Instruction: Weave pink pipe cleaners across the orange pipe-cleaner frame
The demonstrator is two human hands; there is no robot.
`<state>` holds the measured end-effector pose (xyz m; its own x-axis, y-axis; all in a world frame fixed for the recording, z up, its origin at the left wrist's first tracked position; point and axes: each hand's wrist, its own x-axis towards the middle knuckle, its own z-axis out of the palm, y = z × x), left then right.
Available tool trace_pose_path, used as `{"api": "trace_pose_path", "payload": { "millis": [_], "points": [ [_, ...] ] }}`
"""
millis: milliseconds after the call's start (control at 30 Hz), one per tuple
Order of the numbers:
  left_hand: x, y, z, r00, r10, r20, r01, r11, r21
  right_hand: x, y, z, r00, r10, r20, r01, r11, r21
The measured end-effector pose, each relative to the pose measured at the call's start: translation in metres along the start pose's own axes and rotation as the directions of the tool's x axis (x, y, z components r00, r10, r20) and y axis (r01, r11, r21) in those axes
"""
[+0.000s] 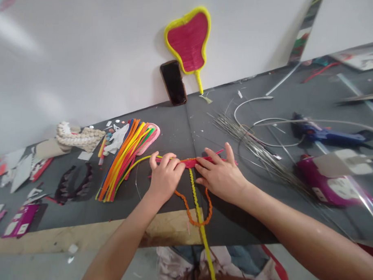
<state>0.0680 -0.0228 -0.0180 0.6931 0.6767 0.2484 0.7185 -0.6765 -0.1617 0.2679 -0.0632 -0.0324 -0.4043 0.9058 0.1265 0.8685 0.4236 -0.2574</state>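
Red strands, which look like pipe cleaners (190, 163), lie across the dark table between my hands. My left hand (165, 174) has its fingers curled down on the left end of these strands, and a yellow-green strand (143, 161) runs out from it to the left. Flat on the right part lies my right hand (220, 174), its fingers stretched and spread. From the middle, a crimped yellow strand (194, 191) hangs down over the table edge. A crimped orange strand (187, 209) loops below the hands and crosses it.
A bundle of coloured strands (121, 162) lies left. Against the wall lean a phone (174, 82) and a yellow-edged, dark pink fan shape (190, 40). Thin metal wires (250, 148), a blue glue gun (333, 135) and a purple-white box (332, 184) lie right. A black hair claw (73, 183) sits left.
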Motion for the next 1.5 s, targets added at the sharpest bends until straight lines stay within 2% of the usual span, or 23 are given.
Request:
{"api": "trace_pose_path", "payload": {
  "millis": [300, 533, 967, 1100, 1300, 1500],
  "points": [
    [0.014, -0.002, -0.004, 0.991, 0.096, 0.096, -0.102, 0.993, 0.054, 0.001, 0.001, 0.0, 1.0, 0.004, -0.016, -0.004, 1.0, 0.028],
    [0.012, -0.014, -0.005, 0.983, 0.14, 0.123, -0.153, 0.983, 0.1, 0.001, 0.002, 0.001, 1.0, -0.005, -0.004, 0.005, 0.999, 0.04],
    [-0.005, -0.02, -0.004, 0.996, 0.081, 0.035, -0.081, 0.997, 0.01, 0.0, 0.002, 0.004, 1.0, -0.004, -0.014, 0.004, 1.0, 0.006],
    [-0.002, -0.016, 0.0, 1.0, 0.022, -0.001, -0.022, 1.0, -0.014, 0.001, 0.002, 0.003, 1.0, 0.0, -0.007, 0.0, 1.0, 0.021],
    [0.01, -0.013, 0.001, 0.993, -0.109, 0.055, 0.111, 0.993, -0.042, 0.001, 0.001, 0.0, 1.0, 0.004, 0.017, -0.005, 1.0, 0.025],
    [0.009, -0.013, 0.005, 0.996, 0.071, 0.045, -0.068, 0.995, -0.073, 0.0, 0.002, 0.001, 1.0, 0.001, -0.001, -0.001, 1.0, 0.021]
  ]
}}
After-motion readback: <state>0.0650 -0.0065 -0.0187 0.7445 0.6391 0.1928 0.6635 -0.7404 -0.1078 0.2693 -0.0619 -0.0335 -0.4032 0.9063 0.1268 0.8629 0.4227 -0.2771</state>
